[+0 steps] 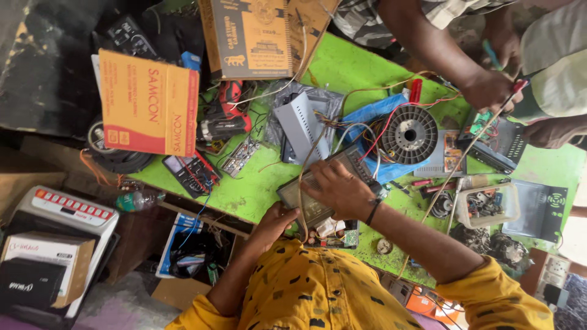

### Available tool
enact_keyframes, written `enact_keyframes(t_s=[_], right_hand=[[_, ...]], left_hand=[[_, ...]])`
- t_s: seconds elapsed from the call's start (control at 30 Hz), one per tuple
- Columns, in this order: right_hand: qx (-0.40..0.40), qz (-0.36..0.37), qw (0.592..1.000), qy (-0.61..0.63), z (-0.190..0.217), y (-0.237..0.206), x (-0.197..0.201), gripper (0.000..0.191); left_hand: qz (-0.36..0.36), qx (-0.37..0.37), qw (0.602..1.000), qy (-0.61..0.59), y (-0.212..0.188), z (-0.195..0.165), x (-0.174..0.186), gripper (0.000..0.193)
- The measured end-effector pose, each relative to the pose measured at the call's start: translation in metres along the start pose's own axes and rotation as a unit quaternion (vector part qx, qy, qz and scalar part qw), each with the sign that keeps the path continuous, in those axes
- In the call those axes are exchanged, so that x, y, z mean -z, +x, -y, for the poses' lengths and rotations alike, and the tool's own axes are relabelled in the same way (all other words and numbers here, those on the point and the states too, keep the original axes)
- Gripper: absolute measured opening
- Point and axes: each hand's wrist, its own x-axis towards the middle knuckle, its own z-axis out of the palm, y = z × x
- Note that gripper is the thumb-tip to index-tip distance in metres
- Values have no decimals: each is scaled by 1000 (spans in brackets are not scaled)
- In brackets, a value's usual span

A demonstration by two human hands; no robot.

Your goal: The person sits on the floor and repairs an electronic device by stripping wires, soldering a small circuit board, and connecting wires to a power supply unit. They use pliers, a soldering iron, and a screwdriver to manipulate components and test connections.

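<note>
A grey metal electronics case (306,205) with a slotted top sits at the near edge of the green table (342,67). My left hand (273,221) grips its near lower edge. My right hand (339,189), with a black band on the wrist, lies palm down on top and holds it. Red, blue and yellow wires (373,131) run from the case towards a round black spool (408,134) on blue plastic. A tan cable (301,201) hangs over the case beside my left hand.
Another person's hand (489,88) holds a red-tipped tool over a circuit board (489,131) at the far right; a second person's hand (550,131) is beside it. An orange carton (147,104), brown carton (251,36), drill (223,119), multimeter (192,174) and parts tub (489,205) crowd the table.
</note>
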Motion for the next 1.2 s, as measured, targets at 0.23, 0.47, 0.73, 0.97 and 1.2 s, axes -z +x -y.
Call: enact_keyframes(t_s=[0.23,0.47,0.73,0.97,1.2], right_hand=[[-13,-41,999,0,2,-25,-28,102],[-10,-133,990,-50,-7,-13,-64,74],[-31,-357,902,242,-37,-75,-72,25],[-445,-567,303,623,-171,-116,-97,22],[-517,-465,295,655,-265,-68,-81,12]], left_hand=[[93,-32,993,62,-8,-3,-10,33],[78,31,995,58,20,10,-18,33],[-101,-192,883,416,13,-64,3,33],[14,-516,773,369,122,-262,-156,32],[122,-430,746,493,255,-266,-244,31]])
